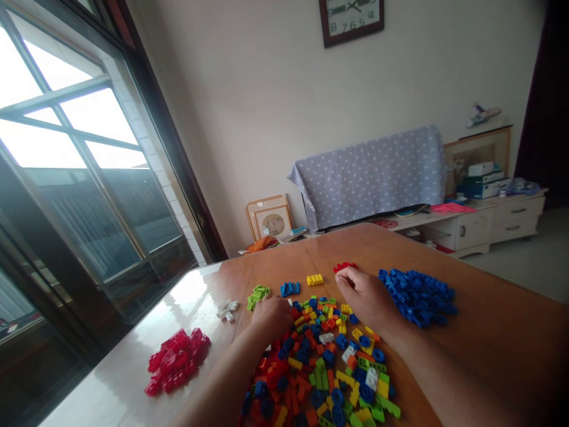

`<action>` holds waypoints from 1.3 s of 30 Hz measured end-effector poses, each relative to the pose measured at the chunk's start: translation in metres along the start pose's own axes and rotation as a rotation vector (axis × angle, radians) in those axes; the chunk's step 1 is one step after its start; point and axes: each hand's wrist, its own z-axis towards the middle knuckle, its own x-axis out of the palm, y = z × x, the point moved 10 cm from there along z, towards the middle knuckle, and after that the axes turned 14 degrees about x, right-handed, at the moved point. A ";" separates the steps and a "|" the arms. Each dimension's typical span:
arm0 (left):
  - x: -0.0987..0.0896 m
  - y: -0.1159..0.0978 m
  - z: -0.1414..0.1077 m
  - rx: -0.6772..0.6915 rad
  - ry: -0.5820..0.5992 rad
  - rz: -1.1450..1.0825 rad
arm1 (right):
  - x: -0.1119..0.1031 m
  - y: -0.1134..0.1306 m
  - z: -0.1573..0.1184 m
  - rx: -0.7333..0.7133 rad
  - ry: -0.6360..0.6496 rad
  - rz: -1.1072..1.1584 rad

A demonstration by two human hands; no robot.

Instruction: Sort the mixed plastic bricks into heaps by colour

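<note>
Mixed toy bricks [322,362] in several colours lie spread between my forearms. My left hand [272,317] is low over the left upper edge of this spread, just below a small group of lime green bricks [258,295]; its fingertips are hidden. My right hand [358,287] has curled fingers at the near side of a short row of red bricks [345,267]; what it holds, if anything, is hidden. Between the hands, farther back, stand a blue group [290,289] and a yellow row [315,279].
A large blue brick pile [418,296] lies right of my right hand. On the left are a pinkish-red pile [178,360] and a few white bricks [228,310]. The wooden table's [364,237] far edge faces a low cabinet [475,228].
</note>
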 end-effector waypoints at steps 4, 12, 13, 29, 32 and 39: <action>-0.003 0.002 -0.001 -0.045 0.010 -0.001 | -0.009 -0.002 0.002 0.016 -0.058 0.121; 0.004 0.004 0.009 -0.058 0.007 -0.025 | -0.013 -0.048 0.013 0.419 -0.063 0.733; 0.005 0.006 0.011 -0.054 0.000 -0.036 | -0.015 -0.053 0.013 0.457 -0.082 0.806; 0.033 0.007 0.123 -0.138 -0.200 -0.549 | -0.025 -0.082 0.023 0.578 -0.197 1.146; 0.041 -0.004 0.150 -0.179 -0.231 -0.638 | -0.029 -0.083 0.024 0.579 -0.219 1.145; 0.067 -0.027 0.194 -0.303 -0.169 -0.780 | -0.037 -0.086 0.024 0.567 -0.273 1.142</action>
